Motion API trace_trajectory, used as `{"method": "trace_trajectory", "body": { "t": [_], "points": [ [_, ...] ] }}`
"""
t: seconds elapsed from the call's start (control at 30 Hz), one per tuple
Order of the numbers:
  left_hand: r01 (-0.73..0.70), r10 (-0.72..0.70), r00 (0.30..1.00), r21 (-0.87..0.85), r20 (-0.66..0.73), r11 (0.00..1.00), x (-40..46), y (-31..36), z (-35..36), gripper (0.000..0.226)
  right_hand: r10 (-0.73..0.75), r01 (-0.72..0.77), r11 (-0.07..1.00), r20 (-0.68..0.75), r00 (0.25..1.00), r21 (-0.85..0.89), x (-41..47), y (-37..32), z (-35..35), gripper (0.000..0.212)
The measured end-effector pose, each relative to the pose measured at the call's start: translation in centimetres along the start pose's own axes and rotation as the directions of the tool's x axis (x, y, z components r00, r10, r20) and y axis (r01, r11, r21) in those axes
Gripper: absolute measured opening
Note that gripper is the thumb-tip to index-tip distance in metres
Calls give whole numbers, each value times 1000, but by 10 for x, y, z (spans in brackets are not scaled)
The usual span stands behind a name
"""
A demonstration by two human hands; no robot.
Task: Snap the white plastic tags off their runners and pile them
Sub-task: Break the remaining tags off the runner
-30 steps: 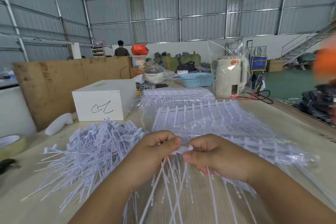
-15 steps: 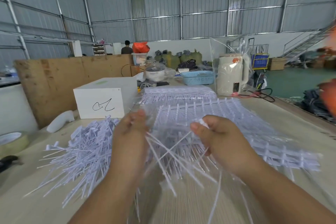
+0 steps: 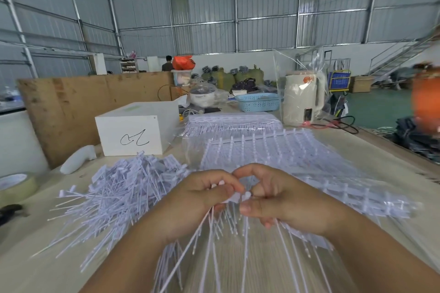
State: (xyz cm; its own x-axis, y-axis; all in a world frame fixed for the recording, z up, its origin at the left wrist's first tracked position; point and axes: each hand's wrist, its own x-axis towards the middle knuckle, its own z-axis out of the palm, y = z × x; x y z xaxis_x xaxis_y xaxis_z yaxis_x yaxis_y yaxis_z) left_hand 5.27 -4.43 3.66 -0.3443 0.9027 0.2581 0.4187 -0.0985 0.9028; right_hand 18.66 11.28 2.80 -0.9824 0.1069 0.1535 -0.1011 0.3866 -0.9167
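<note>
Tabletop [image 3: 357, 150] — tags [image 3: 214, 233] blurred below hands [image 3: 240, 200]

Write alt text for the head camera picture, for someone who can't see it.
Two hands, left hand and right hand, pinch a strip of white plastic tags over a wooden table. A pile of loose tags lies to the left, before a white box.

Bare left hand [image 3: 202, 200], bare right hand [image 3: 281, 204], sleeveless forearms

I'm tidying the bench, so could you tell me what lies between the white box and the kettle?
Head view: a wrapped stack of tag runners.
</note>
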Motion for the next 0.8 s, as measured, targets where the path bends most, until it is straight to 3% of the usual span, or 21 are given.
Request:
{"method": "trace_trajectory", "body": {
  "t": [0.17, 0.23, 0.33, 0.47, 0.6, 0.8],
  "points": [
    [-1, -9, 967, 38, 253, 999, -2, 1, 5, 24, 9, -10, 1000, 43, 999, 10, -1, -5, 5, 55],
    [-18, 11, 962, 22, 272, 1000, -2, 3, 8, 19, 17, -18, 1000, 63, 998, 6, -2, -4, 5, 54],
    [-13, 8, 974, 23, 226, 1000, -2, 2, 5, 11, 14, -14, 1000, 29, 999, 9, -3, -7, 5, 51],
    [-41, 48, 982, -44, 182, 998, -3, 1, 4, 9, 34, -32, 995, 18, 999, -91, -8, -11, -1, 23],
    [-52, 53, 997, -30, 47, 998, -2, 3, 2, 10, 100, -94, 962, 10, 995, -256, -11, -13, -9, 51],
    [-65, 50, 962, -47, -269, 997, 2, 9, 16, 22, -45, 1, 971, -178, 983, -239, -7, -13, -3, 34]
  ]
}}
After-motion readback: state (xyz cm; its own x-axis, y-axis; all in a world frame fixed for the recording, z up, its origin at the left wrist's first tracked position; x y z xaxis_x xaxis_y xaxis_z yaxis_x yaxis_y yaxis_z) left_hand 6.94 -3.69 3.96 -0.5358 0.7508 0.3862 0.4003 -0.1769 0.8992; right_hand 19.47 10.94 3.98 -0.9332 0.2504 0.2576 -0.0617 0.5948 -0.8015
